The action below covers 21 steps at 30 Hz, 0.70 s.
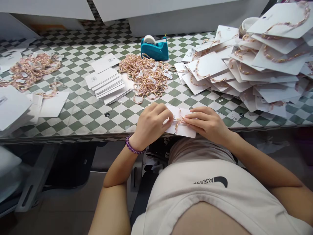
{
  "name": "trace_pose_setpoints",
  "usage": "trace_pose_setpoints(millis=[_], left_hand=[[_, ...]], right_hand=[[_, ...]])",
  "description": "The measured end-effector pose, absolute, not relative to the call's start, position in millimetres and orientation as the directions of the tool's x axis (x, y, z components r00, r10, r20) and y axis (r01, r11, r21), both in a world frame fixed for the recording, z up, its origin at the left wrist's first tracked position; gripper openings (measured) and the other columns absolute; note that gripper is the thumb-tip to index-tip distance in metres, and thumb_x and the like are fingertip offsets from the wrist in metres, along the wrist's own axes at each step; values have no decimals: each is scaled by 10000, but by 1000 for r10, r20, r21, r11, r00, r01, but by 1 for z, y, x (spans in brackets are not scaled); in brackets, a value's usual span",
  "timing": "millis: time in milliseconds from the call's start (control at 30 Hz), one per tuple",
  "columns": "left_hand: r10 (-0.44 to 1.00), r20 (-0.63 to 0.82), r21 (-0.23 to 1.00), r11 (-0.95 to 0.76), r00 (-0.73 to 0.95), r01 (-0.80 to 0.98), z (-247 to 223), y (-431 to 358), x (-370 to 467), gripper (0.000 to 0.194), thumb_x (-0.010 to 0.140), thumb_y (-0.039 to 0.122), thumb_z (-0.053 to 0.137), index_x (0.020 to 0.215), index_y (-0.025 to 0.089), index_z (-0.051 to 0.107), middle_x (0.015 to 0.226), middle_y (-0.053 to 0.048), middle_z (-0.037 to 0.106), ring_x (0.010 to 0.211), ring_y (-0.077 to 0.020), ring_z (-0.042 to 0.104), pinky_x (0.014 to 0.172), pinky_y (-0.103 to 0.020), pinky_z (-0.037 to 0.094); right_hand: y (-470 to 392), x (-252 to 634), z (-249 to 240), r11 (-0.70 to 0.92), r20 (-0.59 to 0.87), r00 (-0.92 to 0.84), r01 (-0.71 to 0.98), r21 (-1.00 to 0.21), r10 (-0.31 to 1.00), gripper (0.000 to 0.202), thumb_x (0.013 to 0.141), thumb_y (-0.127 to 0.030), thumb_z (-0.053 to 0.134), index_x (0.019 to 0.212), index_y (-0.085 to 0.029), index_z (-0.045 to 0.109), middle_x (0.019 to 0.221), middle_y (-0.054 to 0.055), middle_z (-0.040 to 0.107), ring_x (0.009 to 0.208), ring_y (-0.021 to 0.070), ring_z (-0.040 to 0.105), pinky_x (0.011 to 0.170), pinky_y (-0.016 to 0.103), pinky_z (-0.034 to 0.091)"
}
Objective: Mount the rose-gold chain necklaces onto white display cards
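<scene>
At the table's front edge lies a small white card (187, 131) with a pink and gold beaded bracelet (180, 120) across it. My left hand (154, 122), a purple bead bracelet (133, 147) on its wrist, is closed in a pinch over the card's left side. A thin end of the beaded bracelet seems to run into those fingertips; the exact grip is partly hidden. My right hand (207, 124) holds the card from the right, its fingers lying over it and touching the beads. The right thumb is hidden.
Behind are a pile of beaded bracelets (149, 76), stacked white cards (107, 83) and a teal tape dispenser (155, 49). A tall heap of carded bracelets (244, 65) stands right. More bracelets (36, 68) and cards (55, 104) lie left on the checkered table (80, 122).
</scene>
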<state>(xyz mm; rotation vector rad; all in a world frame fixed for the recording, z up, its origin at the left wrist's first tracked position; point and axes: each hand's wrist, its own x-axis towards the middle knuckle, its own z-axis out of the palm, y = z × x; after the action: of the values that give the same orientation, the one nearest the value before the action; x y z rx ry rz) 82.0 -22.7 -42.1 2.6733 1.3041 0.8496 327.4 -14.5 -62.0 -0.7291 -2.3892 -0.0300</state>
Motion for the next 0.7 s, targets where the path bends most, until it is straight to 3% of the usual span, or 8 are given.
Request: trace_pose_setpoints(millis=[233,500,700], left_hand=[[705,348,218,-702,618,678,-35,-39,79,178,948,346,594,976,224,720,866,-15,685,767,-170,556,691,-306,450],[711,245,60,-690,659,721,-20,-35,92,282,969,255,508,755,178,673,774,-35,671,716,-182,550,605,-334,383],[757,268,64,-631,595,773,-28,-38,100,222,919,235,515,744,169,635,758,-43,650,706,-181,566,578,-331,363]], right_hand=[[-13,329,-65,844,571,-648,511,-164,504,181,937,-226,614,1075,-226,730,1019,15,749,1053,203,643,927,363,548],[-13,328,-65,839,570,-640,513,-182,515,167,947,-251,603,1052,-230,732,1008,11,751,1043,197,653,922,359,555],[-13,328,-66,832,564,-632,515,-208,532,168,943,-250,609,1056,-236,732,1009,17,750,1049,200,653,928,367,550]])
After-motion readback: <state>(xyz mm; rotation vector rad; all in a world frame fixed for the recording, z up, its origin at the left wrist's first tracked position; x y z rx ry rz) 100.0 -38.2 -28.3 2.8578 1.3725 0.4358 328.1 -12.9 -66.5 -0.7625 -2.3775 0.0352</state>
